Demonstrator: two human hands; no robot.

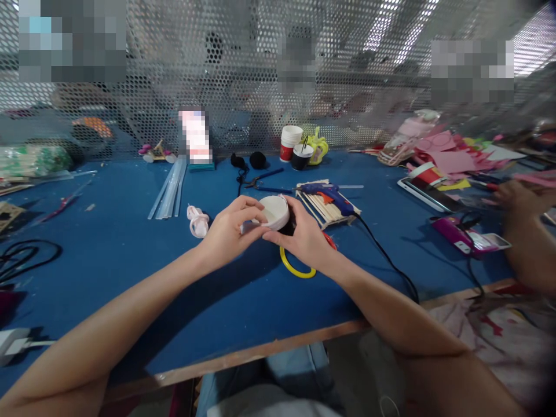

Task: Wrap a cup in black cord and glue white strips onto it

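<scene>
In the head view, lettering on the red-and-white paper cup point(291, 139) is too blurred for me to read. Left hand point(232, 229) and right hand point(306, 231) both grip a matte white round piece point(274, 212) above the blue worktop point(243, 301). A yellow loop point(299, 274) sits partly behind the right wrist; beyond, a glue gun point(343, 202) lies across flat wooden sticks point(313, 207).

Fingers of the left grip point(228, 230) and right grip point(306, 233) hide much of the side of the round white piece point(274, 211) between them. Under the right grip, only a yellow loop point(299, 274) and a bit of red point(330, 241) show; the rest is covered. Far left of the grips, a white plug point(13, 344) is cut off by the edge; far right, a co-worker's arm point(527, 249) is too. Beyond them, shapes behind the perforated screen point(152, 87) are blurred.
</scene>
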